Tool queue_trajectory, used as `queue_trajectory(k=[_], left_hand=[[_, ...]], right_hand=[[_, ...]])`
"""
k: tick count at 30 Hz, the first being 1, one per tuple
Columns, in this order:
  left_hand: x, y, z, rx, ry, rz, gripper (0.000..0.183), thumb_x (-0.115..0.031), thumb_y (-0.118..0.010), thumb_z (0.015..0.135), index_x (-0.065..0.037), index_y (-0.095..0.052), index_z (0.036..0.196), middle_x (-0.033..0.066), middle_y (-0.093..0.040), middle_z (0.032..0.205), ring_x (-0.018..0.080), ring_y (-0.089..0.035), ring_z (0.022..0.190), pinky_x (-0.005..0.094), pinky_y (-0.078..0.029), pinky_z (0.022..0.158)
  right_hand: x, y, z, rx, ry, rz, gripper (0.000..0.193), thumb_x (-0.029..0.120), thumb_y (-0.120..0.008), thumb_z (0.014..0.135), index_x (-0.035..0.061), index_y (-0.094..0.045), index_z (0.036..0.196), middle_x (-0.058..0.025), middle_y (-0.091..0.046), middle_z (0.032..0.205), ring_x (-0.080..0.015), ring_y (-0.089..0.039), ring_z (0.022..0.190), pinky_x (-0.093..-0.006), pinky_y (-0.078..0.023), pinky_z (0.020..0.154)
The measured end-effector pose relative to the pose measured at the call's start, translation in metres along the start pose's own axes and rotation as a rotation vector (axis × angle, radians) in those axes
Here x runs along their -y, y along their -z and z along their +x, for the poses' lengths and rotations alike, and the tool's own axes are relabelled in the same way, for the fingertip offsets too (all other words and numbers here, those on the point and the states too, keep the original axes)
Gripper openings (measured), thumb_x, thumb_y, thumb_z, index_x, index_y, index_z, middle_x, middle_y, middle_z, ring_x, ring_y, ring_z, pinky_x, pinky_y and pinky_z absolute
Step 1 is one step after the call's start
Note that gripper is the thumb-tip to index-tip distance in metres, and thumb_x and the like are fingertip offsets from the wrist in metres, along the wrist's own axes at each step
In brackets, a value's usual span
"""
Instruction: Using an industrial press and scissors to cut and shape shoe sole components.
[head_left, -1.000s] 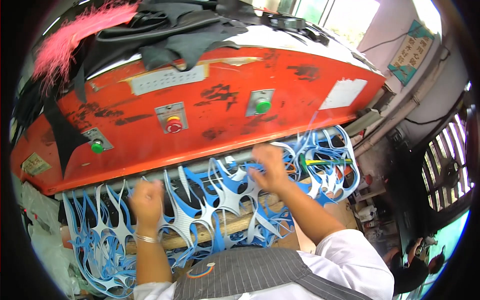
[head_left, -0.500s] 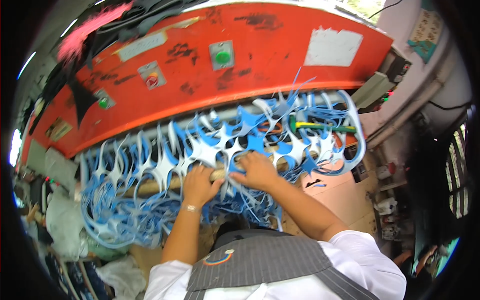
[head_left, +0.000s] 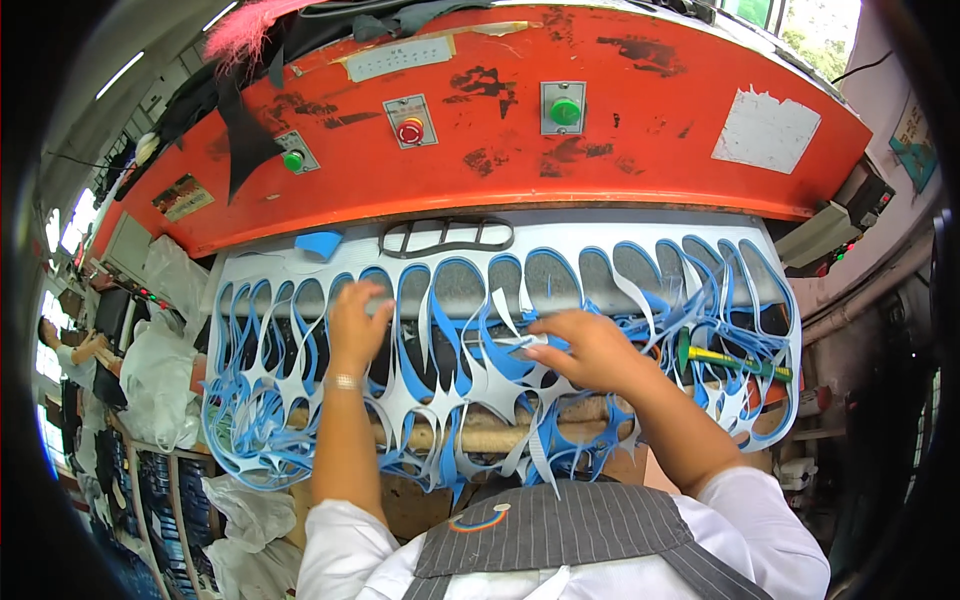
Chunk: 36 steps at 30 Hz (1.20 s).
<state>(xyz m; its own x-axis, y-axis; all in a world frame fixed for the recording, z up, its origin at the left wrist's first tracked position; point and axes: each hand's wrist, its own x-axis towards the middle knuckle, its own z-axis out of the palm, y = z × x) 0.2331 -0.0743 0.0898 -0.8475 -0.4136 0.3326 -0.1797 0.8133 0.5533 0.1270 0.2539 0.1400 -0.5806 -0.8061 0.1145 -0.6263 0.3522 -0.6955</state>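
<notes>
- Left hand [head_left: 358,325], loosely curled, over blue-and-white cut-out sheeting [head_left: 445,408]; grip unclear.
- Right hand [head_left: 592,350], thumb and fingers parted at a pale strip [head_left: 512,343]; grip unclear.
- Far side: black frame [head_left: 443,236].

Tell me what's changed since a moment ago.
The left hand and right hand have spread apart and forward; any grip is unclear. More blue-white sheet shows before the red machine, and a dark frame has appeared. The green-yellow tool stays at right.
</notes>
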Motion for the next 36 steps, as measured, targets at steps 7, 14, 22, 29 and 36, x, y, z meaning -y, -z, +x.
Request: queue_trajectory(k=[7,14,22,29,36], left_hand=[[0.173,-0.109,0.112,0.152,-0.022,-0.079,0.039,-0.02,-0.079,0.065,-0.008,-0.06,0.097,0.0244,-0.05,0.129,0.0374,-0.049,0.12,0.0377,-0.04,0.099],[0.162,-0.112,0.179,0.286,-0.114,-0.193,0.022,-0.011,-0.072,0.064,-0.003,-0.059,0.08,0.0249,-0.054,0.121,0.0366,-0.048,0.119,0.0391,-0.04,0.097],[0.111,-0.111,0.196,0.032,-0.137,-0.447,0.012,-0.004,-0.065,0.071,-0.002,-0.059,0.081,0.022,-0.054,0.123,0.0315,-0.044,0.126,0.0368,-0.031,0.103],[0.127,-0.167,0.15,0.348,0.002,0.348,0.077,-0.047,-0.063,0.081,-0.017,-0.033,0.145,0.0028,-0.029,0.152,0.0287,-0.017,0.143,0.0553,-0.001,0.111],[0.077,-0.146,0.134,0.258,0.055,0.468,0.053,-0.035,-0.064,0.082,-0.013,-0.053,0.129,0.0118,-0.048,0.137,0.0318,-0.038,0.132,0.0546,-0.021,0.108]], right_hand=[[-0.105,-0.115,0.206,0.086,0.042,-0.52,0.039,0.039,-0.068,0.077,0.006,-0.066,0.097,-0.0093,-0.06,0.11,-0.0242,-0.057,0.105,-0.0403,-0.038,0.091],[-0.123,-0.078,0.278,0.392,-0.235,-0.466,0.042,0.043,-0.074,0.071,0.0059,-0.071,0.092,-0.0136,-0.068,0.093,-0.0304,-0.065,0.091,-0.0411,-0.051,0.078],[-0.149,-0.066,0.302,0.512,-0.314,-0.346,0.049,0.045,-0.076,0.071,0.007,-0.071,0.1,-0.0109,-0.069,0.101,-0.0282,-0.066,0.094,-0.0389,-0.052,0.079],[-0.184,-0.042,0.279,0.287,-0.258,-0.037,0.04,0.041,-0.065,0.081,0.0035,-0.069,0.094,-0.0155,-0.066,0.089,-0.0287,-0.064,0.085,-0.0403,-0.048,0.076],[-0.209,0.051,0.18,0.045,-0.048,-0.222,0.04,0.038,-0.06,0.087,-0.0007,-0.064,0.094,-0.0183,-0.063,0.093,-0.0325,-0.062,0.09,-0.0406,-0.048,0.077]])
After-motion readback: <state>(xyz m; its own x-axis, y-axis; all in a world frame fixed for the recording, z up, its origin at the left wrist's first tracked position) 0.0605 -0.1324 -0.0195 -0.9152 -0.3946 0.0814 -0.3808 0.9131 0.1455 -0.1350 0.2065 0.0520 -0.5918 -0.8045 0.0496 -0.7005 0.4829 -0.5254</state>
